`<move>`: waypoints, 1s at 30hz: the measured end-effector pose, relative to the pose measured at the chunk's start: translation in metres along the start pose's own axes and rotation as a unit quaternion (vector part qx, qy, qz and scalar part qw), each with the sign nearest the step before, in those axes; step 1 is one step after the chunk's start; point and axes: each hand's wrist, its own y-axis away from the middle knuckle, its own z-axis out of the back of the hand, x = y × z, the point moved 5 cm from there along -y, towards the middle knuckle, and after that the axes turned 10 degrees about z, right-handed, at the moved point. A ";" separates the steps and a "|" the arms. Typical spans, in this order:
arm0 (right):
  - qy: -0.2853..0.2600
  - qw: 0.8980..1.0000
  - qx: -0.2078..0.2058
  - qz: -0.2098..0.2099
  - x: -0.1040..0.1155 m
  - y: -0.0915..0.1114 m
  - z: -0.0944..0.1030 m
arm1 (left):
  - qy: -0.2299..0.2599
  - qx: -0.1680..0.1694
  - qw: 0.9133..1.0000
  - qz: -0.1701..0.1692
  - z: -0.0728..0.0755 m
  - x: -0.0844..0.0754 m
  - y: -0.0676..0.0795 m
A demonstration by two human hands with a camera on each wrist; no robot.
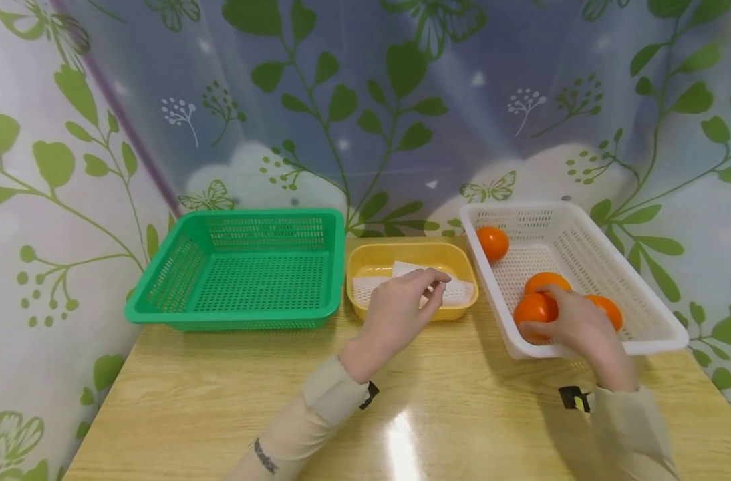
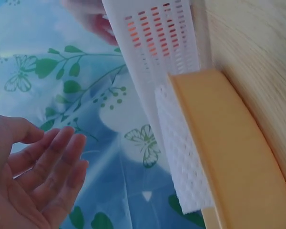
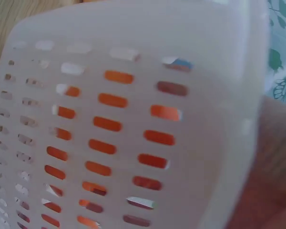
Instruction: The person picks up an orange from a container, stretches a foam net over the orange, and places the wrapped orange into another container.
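Note:
In the head view, my right hand (image 1: 576, 324) reaches into the white basket (image 1: 654, 314) and curls its thumb and fingers about an orange (image 1: 534, 312). Another orange (image 1: 547, 283) lies just behind it, one (image 1: 607, 311) to the right, and one (image 1: 493, 243) at the far left wall. My left hand (image 1: 401, 310) hovers over the front of the yellow basket (image 1: 365, 251), fingers loosely bent around nothing; the left wrist view shows its bare palm (image 2: 38, 179). White net-textured pieces (image 2: 181, 152) lie in the yellow basket. The right wrist view mostly shows the white basket's slotted wall (image 3: 205, 143), hiding the grip.
A green basket (image 1: 257, 284) with slotted walls stands on the left of the wooden table (image 1: 437, 401), with nothing seen in it. Behind the three baskets hangs a leaf-patterned curtain (image 1: 353, 133). The white basket's raised rim surrounds the oranges.

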 end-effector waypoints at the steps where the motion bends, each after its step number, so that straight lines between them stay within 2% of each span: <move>1: -0.001 1.000 -0.011 0.000 0.001 0.001 0.002 | 0.006 0.003 1.000 -0.004 -0.002 -0.002 -0.001; 6: -0.012 0.997 -0.073 -0.002 0.008 0.006 0.009 | 0.028 0.025 0.999 -0.019 -0.014 -0.010 -0.003; 13: -0.031 0.987 -0.160 -0.013 0.023 0.012 0.017 | 0.057 0.065 0.995 -0.050 -0.037 -0.025 -0.007; 18: -0.023 0.978 -0.209 0.006 0.044 0.016 0.023 | 0.049 0.082 0.993 -0.067 -0.053 -0.037 -0.008; 24: -0.032 0.969 -0.242 0.040 0.072 0.017 0.021 | 0.043 0.063 0.994 -0.075 -0.064 -0.048 -0.007; 28: -0.036 0.965 -0.255 0.048 0.088 0.016 0.016 | 0.026 0.036 0.997 -0.056 -0.066 -0.050 -0.006; 30: -0.040 0.963 -0.263 0.053 0.096 0.016 0.013 | 0.022 0.025 0.999 -0.036 -0.066 -0.048 -0.006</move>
